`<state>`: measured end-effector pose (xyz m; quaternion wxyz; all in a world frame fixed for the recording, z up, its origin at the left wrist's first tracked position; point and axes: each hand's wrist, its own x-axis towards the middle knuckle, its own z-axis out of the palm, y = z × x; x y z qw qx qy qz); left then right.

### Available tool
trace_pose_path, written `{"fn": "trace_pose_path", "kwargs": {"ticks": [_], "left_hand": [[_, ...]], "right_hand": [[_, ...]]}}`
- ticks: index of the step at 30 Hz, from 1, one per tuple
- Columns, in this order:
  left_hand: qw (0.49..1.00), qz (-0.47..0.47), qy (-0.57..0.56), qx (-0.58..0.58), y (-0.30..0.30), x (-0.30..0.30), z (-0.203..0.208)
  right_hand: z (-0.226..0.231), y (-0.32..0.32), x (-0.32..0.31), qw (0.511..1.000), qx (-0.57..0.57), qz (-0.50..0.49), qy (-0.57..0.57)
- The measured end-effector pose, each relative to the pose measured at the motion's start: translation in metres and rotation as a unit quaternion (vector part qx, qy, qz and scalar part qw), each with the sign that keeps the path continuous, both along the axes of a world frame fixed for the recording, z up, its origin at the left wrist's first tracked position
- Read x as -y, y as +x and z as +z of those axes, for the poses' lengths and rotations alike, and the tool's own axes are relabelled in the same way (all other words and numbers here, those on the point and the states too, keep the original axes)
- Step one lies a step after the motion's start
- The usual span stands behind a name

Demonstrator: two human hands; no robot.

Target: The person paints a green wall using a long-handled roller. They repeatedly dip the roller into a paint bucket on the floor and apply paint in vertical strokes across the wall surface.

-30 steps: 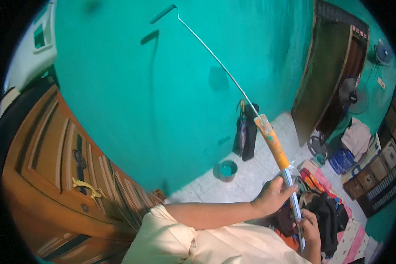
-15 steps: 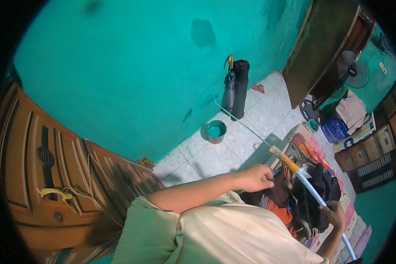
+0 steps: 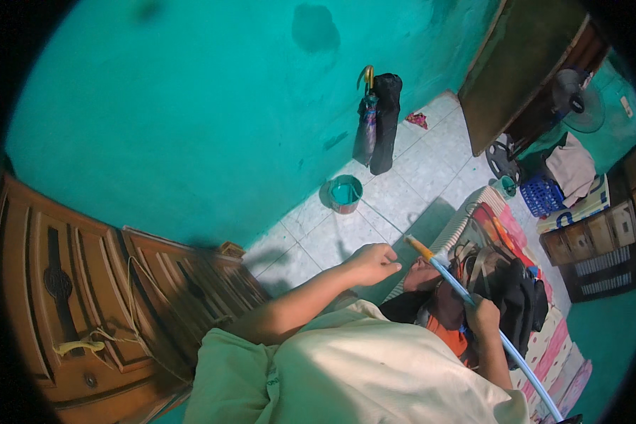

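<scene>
My right hand [image 3: 483, 318] is wrapped round a long pale-blue pole [image 3: 514, 353] with an orange-yellow grip [image 3: 420, 247] at its far end. From that grip a thin metal rod [image 3: 385, 219] runs to the small bucket [image 3: 345, 193] of teal paint on the floor; its tip is at or inside the bucket, too small to make out. My left hand [image 3: 374, 265] hovers left of the pole, apart from it, with its fingers curled and nothing visible in them.
Teal wall [image 3: 177, 127] ahead; an umbrella [image 3: 367, 116] and a black long bag [image 3: 386, 124] lean on it. Wooden cabinet [image 3: 92, 283] at left. Bags and clothes [image 3: 509, 290] lie piled on a mattress [image 3: 555, 353] at right. Farther off: a fan [image 3: 576, 102], a blue basket [image 3: 542, 196].
The pole has swung down and to the left, its rod tip going from near the wall to the bucket. My right hand moved up-left with it; my left hand drew left, away from the grip.
</scene>
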<state>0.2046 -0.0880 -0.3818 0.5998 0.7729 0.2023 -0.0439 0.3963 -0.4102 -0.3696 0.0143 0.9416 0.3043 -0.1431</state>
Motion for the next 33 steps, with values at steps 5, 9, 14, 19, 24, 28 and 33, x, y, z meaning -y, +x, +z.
{"fn": "trace_pose_path", "kwargs": {"ticks": [5, 9, 14, 19, 24, 28, 33], "left_hand": [[1.000, 0.023, -0.016, -0.002, 0.010, -0.012, -0.025], [0.998, 0.061, -0.020, -0.002, 0.012, -0.021, -0.031], [0.997, 0.075, -0.033, -0.017, 0.017, -0.025, -0.047], [0.997, 0.065, -0.030, -0.013, 0.031, -0.019, -0.072], [0.995, 0.080, -0.032, -0.040, 0.034, -0.036, -0.068], [0.990, 0.124, -0.038, -0.050, 0.029, -0.051, -0.071], [0.986, 0.157, -0.038, -0.034, 0.025, -0.060, -0.080]], "right_hand": [[-0.056, 0.022, -0.029, 0.994, 0.093, 0.035, -0.032], [-0.033, 0.052, -0.034, 0.997, 0.055, 0.054, -0.004], [0.033, 0.072, -0.047, 0.995, 0.069, 0.068, 0.012], [0.002, 0.098, -0.078, 0.989, 0.105, 0.108, 0.007], [-0.078, 0.140, -0.119, 0.979, 0.122, 0.163, 0.000], [-0.132, 0.177, -0.178, 0.967, 0.168, 0.188, -0.023], [-0.119, 0.203, -0.288, 0.959, 0.140, 0.243, -0.033]]}}
